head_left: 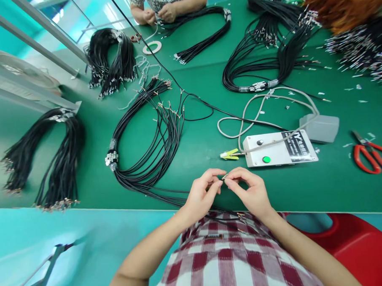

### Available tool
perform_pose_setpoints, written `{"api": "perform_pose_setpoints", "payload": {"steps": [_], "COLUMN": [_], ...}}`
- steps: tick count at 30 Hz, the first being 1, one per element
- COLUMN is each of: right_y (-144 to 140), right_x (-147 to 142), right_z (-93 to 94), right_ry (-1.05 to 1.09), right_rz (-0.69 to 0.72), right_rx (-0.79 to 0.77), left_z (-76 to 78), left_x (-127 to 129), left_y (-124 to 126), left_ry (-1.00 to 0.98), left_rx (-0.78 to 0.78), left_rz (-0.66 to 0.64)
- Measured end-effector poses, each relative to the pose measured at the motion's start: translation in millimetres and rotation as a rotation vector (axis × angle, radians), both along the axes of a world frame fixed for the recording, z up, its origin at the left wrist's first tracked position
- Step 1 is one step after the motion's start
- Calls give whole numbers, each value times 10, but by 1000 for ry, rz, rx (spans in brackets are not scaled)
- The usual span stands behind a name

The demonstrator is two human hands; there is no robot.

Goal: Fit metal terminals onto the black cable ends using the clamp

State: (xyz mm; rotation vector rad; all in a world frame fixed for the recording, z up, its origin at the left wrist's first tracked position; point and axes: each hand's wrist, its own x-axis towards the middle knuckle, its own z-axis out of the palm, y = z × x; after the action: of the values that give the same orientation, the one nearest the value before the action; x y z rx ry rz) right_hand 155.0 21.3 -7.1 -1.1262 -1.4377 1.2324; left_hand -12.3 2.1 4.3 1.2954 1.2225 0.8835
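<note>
Nearest my view is a red-and-white checked shirt [227, 259], with thin black wires lying across it. Just above it I see my left hand [201, 195] and right hand [251, 191] meeting fingertip to fingertip, both pinched shut on a small metal wire terminal [224, 176] held over the near edge of the green table [203, 142]. Just beyond sits a white control box [278, 149] with a green button, and a yellow-green clip [229, 155] at its left end. A grey foot pedal [320, 127] lies behind it. To the left, a taped black cable bundle [147, 149] loops toward my hands. Red scissors [373, 154] lie far right. Across the table, another person's hands [158, 13] work on wires.
</note>
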Motion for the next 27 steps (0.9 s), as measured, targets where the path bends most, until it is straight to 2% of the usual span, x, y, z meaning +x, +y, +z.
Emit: {"api": "perform_pose_setpoints", "payload": {"steps": [3, 5, 9, 12, 17, 19, 23, 25, 27], "right_y": [10, 10, 3, 2, -8, -4, 34, 70, 121], "right_x": [-2, -1, 2, 7, 95, 157, 188, 137, 90], "right_z": [-30, -45, -31, 4, 39, 47, 88, 125, 167], "right_ry": [98, 132, 83, -23, -201, -306, -626, -792, -914], "right_rz": [10, -1, 10, 1, 7, 18, -48, -51, 12], "right_rx": [-134, -190, -171, -55, 155, 241, 514, 649, 733], "left_z": [16, 18, -32, -87, -130, -128, -103, -96, -98], "left_x": [68, 126, 192, 192, 168, 152, 106, 86, 68], "left_y": [12, 41, 101, 82, 16, 45, 163, 210, 243], "left_ry": [9, -32, -206, -222, 75, 46, -155, -189, -182], "left_rx": [102, 129, 30, 11, 307, 235, -57, -91, -87], "left_rz": [-26, 25, 187, 232, 251, 247, 242, 224, 194]}}
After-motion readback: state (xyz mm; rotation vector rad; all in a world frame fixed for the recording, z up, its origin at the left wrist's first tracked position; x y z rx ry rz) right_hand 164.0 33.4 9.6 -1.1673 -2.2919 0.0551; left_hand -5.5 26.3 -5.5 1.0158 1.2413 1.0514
